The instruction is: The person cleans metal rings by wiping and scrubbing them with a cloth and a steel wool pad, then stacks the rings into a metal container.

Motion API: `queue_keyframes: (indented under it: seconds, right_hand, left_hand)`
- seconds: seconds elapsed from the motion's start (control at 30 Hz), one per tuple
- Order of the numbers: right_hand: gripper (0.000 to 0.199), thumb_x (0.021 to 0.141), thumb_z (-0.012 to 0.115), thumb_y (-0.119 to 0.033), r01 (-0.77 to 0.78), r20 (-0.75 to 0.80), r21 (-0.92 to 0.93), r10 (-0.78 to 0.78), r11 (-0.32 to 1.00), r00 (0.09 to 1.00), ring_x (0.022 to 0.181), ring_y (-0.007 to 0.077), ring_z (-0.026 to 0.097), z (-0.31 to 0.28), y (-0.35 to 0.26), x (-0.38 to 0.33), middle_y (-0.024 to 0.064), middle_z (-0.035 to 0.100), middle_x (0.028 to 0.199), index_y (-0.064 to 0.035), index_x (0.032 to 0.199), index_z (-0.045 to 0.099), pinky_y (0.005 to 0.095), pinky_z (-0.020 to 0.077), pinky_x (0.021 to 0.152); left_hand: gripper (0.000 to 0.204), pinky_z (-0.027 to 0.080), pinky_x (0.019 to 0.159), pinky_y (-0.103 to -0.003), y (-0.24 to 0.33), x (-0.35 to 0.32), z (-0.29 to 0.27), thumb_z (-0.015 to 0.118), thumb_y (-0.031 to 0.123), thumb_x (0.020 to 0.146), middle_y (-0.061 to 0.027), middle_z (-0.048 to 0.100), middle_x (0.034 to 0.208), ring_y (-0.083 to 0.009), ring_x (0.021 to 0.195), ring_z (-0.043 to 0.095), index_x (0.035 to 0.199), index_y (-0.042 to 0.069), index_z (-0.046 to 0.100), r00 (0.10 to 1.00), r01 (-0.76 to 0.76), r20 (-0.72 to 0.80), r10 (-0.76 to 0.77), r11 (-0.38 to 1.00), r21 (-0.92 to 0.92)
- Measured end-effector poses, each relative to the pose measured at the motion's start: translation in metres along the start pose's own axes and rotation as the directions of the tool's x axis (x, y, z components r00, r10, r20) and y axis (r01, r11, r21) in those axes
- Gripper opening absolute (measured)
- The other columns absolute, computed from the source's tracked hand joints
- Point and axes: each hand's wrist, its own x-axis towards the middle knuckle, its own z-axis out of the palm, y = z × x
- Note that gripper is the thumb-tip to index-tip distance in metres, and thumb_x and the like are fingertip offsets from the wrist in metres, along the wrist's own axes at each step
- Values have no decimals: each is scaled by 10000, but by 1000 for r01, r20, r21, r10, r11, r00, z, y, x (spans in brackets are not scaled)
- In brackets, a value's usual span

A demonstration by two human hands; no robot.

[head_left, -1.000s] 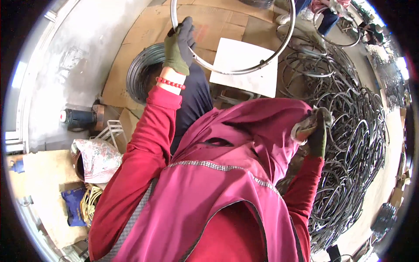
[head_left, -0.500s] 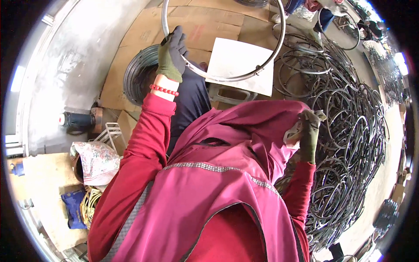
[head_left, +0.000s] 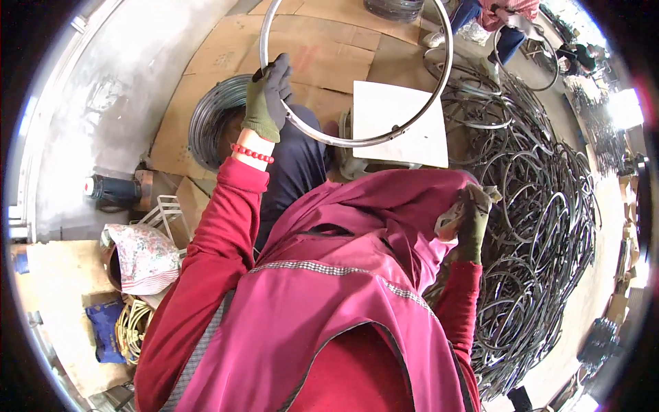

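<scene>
My left hand (head_left: 268,99), in a dark-palmed green glove, is closed on the left side of a large metal ring (head_left: 358,143). The hoop is held up above my lap, and its far part runs out of the picture at the top. Small dark fittings sit along its lower right curve. My right hand (head_left: 473,218), gloved too, is closed on a pale crumpled rag (head_left: 449,223) beside my right knee. Behind the ring lies a white board (head_left: 401,113) on top of a stool (head_left: 357,165).
To my right spreads a big heap of dark metal rings (head_left: 522,275). A wire coil (head_left: 202,127) lies on the cardboard (head_left: 322,41) at left, with another coil (head_left: 395,8) at the far edge. A co-worker (head_left: 511,14) at far right holds a ring.
The whole view has shifted a little. My left hand and the ring sit slightly lower in the picture, with the grip unchanged. My right hand still holds the rag.
</scene>
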Motion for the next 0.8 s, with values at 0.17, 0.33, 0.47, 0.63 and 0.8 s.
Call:
queue_keyframes:
  seconds: [0.17,0.33,0.47,0.63,0.8]
  right_hand:
    - [109,835,613,-107,24,-9,109,-23,994,1000,754,84,505,-1,2,-2,-22,549,833,-47,927,607,243,428,697]
    - [177,855,586,-106,23,85,218,-42,976,996,826,106,522,1,-10,-16,17,574,907,-1,996,577,249,429,757]
    - [133,867,550,-129,18,120,80,-28,997,992,746,70,450,7,-23,-27,-28,517,828,-24,936,593,211,395,684]
    - [206,840,591,-68,-29,107,129,15,991,994,850,102,548,16,-23,-26,13,586,970,-5,1037,591,231,443,776]
    - [241,825,605,-32,-54,106,92,44,994,993,885,112,565,14,-10,-23,21,603,995,-2,1064,589,231,446,807]
  left_hand:
    - [223,250,458,-221,-4,5,2,665,317,806,68,483,733,-38,481,295,910,134,593,1000,3,-20,-3,1000,-26]
    - [188,218,467,-223,-7,5,4,675,333,800,85,346,629,-50,476,263,834,209,538,999,44,5,-44,999,-32]
    - [227,215,453,-228,-5,2,10,686,364,779,93,357,669,-49,481,250,825,202,533,999,32,-5,-32,999,-23]
    - [236,240,408,-190,-4,1,16,696,319,772,53,545,676,-11,443,338,870,125,605,1000,-15,-1,15,998,-69]
    - [310,297,444,-184,-4,2,18,696,359,767,28,595,744,-17,491,398,932,106,624,1000,9,-7,-9,1000,-9]
